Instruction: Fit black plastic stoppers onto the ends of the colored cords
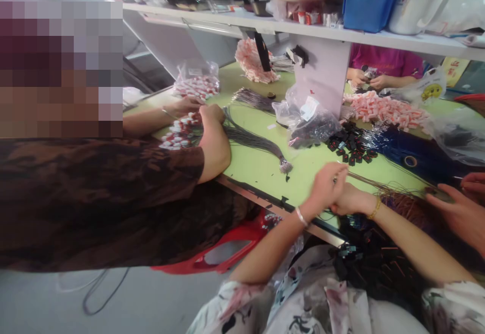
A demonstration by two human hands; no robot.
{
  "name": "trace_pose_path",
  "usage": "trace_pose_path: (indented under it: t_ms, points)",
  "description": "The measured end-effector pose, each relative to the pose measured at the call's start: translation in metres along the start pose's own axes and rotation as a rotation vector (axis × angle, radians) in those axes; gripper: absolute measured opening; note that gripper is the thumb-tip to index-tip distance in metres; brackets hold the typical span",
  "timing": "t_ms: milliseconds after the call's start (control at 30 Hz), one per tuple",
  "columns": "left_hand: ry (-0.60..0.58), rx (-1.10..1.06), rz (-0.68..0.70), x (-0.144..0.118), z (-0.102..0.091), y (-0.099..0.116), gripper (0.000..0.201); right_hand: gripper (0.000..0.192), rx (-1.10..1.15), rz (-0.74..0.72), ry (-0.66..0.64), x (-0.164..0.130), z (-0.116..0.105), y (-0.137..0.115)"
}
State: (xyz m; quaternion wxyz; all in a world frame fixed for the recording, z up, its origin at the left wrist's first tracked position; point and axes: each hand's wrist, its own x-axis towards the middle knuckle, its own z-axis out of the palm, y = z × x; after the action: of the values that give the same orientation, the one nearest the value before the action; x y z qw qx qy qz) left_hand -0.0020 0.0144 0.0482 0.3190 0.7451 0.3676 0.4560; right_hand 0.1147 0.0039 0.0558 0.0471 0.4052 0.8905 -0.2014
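Observation:
My left hand (325, 188), with a silver bangle on the wrist, and my right hand (351, 200), with a gold bracelet, meet at the near edge of the green table (261, 167). Both are closed on the end of a bundle of thin brown cords (394, 192) that runs off to the right along the table edge. The left fingers pinch the cord end; the right hand lies partly behind the left. Small black tags (350, 151) are scattered just beyond my hands, and more black pieces (364, 258) fill my lap.
A co-worker in a brown patterned top (98, 197) leans over the table on my left, hands on red-and-white pieces (180, 129) beside a grey cord bundle (257, 143). Another person's hand (460, 212) reaches in at right. Plastic bags (306, 122), pink piles (384, 109), a shelf (341, 35).

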Motion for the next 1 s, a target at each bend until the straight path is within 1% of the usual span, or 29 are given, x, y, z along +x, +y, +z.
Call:
trace_pose_path:
  t_ms: [33, 133, 200, 267, 333, 400, 500, 567, 667, 733, 800, 867, 933, 1000]
  points:
    - [0.017, 0.082, -0.042, 0.017, -0.002, -0.018, 0.028, 0.014, -0.03, 0.018, -0.035, 0.001, -0.001, -0.002]
    - [-0.049, 0.277, -0.102, 0.059, 0.004, -0.065, 0.03, 0.016, -0.097, 0.056, -0.123, 0.002, -0.005, -0.004]
    - [-0.15, 0.341, -0.064, 0.077, 0.014, -0.084, 0.033, 0.016, -0.086, 0.045, -0.118, 0.001, -0.007, -0.004]
    - [-0.239, 0.392, -0.009, 0.086, 0.026, -0.094, 0.032, 0.016, -0.067, 0.028, -0.104, 0.0, -0.008, -0.004]
    - [-0.294, 0.429, 0.017, 0.09, 0.036, -0.097, 0.028, 0.017, -0.073, 0.014, -0.095, -0.001, -0.008, -0.004]
    - [-0.314, 0.459, 0.013, 0.09, 0.042, -0.097, 0.022, 0.017, -0.105, 0.014, -0.102, -0.001, -0.008, -0.005]
    - [-0.312, 0.476, -0.021, 0.086, 0.039, -0.097, 0.018, 0.016, -0.132, 0.005, -0.119, 0.0, -0.008, -0.007]
    - [-0.276, 0.451, -0.058, 0.082, 0.031, -0.096, 0.021, 0.015, -0.102, -0.008, -0.12, 0.0, -0.008, -0.006]
    - [-0.145, 0.394, -0.135, 0.075, 0.012, -0.093, 0.025, 0.013, -0.011, -0.02, -0.107, -0.003, -0.01, -0.001]
    - [-0.06, 0.355, -0.193, 0.069, -0.002, -0.089, 0.02, 0.011, 0.053, -0.025, -0.069, -0.006, -0.011, 0.004]
    - [-0.014, 0.305, -0.242, 0.061, -0.015, -0.083, 0.014, 0.01, 0.136, -0.029, -0.015, -0.009, -0.01, 0.01]
    - [0.025, 0.246, -0.271, 0.052, -0.027, -0.078, 0.011, 0.01, 0.265, -0.025, 0.025, -0.009, -0.007, 0.017]
    - [0.079, 0.169, -0.298, 0.041, -0.036, -0.074, 0.014, 0.012, 0.433, -0.016, 0.041, -0.006, -0.002, 0.024]
    - [0.129, 0.021, -0.361, 0.029, -0.042, -0.07, 0.016, 0.011, 0.592, -0.001, 0.057, -0.003, 0.003, 0.029]
